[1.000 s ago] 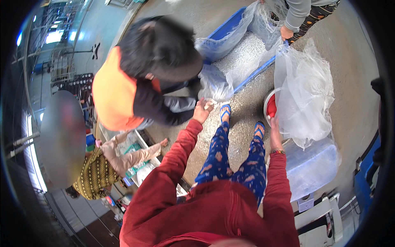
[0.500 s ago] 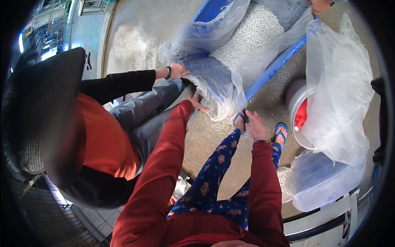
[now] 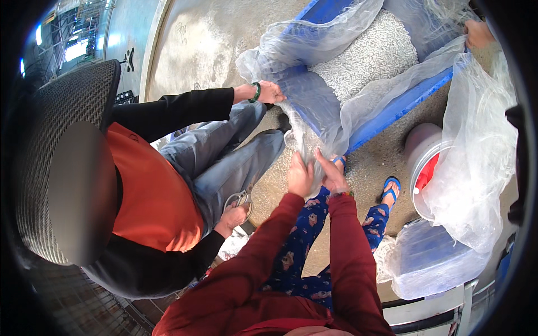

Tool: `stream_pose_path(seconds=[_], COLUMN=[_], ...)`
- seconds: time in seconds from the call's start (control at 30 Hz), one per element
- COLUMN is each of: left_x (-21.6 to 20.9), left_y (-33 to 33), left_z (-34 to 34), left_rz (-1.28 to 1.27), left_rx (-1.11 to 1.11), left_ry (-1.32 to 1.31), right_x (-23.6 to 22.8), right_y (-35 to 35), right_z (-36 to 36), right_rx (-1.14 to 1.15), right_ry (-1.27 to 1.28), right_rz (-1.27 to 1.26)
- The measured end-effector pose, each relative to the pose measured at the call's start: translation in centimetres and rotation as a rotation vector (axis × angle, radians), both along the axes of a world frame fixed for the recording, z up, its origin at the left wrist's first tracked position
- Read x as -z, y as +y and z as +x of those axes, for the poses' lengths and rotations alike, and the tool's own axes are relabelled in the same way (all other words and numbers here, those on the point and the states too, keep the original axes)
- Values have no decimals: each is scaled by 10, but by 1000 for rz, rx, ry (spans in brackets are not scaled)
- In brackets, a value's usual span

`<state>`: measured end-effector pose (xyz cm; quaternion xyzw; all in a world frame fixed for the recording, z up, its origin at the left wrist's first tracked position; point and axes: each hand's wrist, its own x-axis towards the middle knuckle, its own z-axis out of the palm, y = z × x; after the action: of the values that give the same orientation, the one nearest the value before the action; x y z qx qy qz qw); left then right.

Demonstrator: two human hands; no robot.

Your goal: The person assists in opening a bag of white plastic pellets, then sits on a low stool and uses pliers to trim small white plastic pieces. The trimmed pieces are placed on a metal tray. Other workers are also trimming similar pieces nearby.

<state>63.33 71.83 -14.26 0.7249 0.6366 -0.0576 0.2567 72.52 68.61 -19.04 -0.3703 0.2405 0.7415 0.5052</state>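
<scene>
Hands met at the centre of the frame: the left hand point(image 3: 300, 176) and the right hand point(image 3: 333, 175) were both closed on the lower corner of a clear plastic sheet point(image 3: 330, 120), pinching it together just above the person's own sandalled feet. That sheet lined a blue tub point(image 3: 403, 103) in the upper middle of the frame, and a heap of small pale pellets point(image 3: 372, 53) lay inside it on the plastic.

At the left of the frame a co-worker in an orange vest and a woven hat held another edge of the same sheet with one hand point(image 3: 272, 92), a green bangle at the wrist; the other hand point(image 3: 232, 215) rested low by the knee and appeared to hold something of metal, too small to tell apart. A third person's hand point(image 3: 479, 35) gripped plastic at the upper right rim.

By my reading, the gathering of the liner was only partly done: the near corners were bunched and lifted, but the sheet lay wide open over most of the tub and the pellets were uncovered. The far edges had not been drawn in.

A white bucket with a red inside point(image 3: 428, 168) stood at the right, half draped by a loose plastic bag point(image 3: 482, 157), with a bluish lidded bin point(image 3: 431, 263) below it on the concrete floor point(image 3: 196, 45).
</scene>
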Motion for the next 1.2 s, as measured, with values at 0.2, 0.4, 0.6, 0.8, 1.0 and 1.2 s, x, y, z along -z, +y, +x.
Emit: stream_pose_path(seconds=[0.2, 0.4, 0.6, 0.8, 1.0, 1.2], left_x=[-51, -43, 38, 66, 72, 63], left_y=[-41, 48, 132, 123, 107, 133], left_z=[-5, -7, 3, -12, 10, 3], left_rz=[-71, 174, -739, -473, -149, -369], left_rx=[248, -232, -711, -605, -445, -566], left_ry=[-38, -402, -593, -444, -273, -459], right_x=[11, 24, 22, 1, 2, 9], right_y=[69, 46, 34, 24, 26, 11], right_z=[-9, -26, -15, -20, -23, -38], right_rx=[-108, 58, 85, 221, 96, 103], right_ry=[28, 448, 530, 481, 207, 170], right_rz=[139, 45, 106, 49, -165, -162])
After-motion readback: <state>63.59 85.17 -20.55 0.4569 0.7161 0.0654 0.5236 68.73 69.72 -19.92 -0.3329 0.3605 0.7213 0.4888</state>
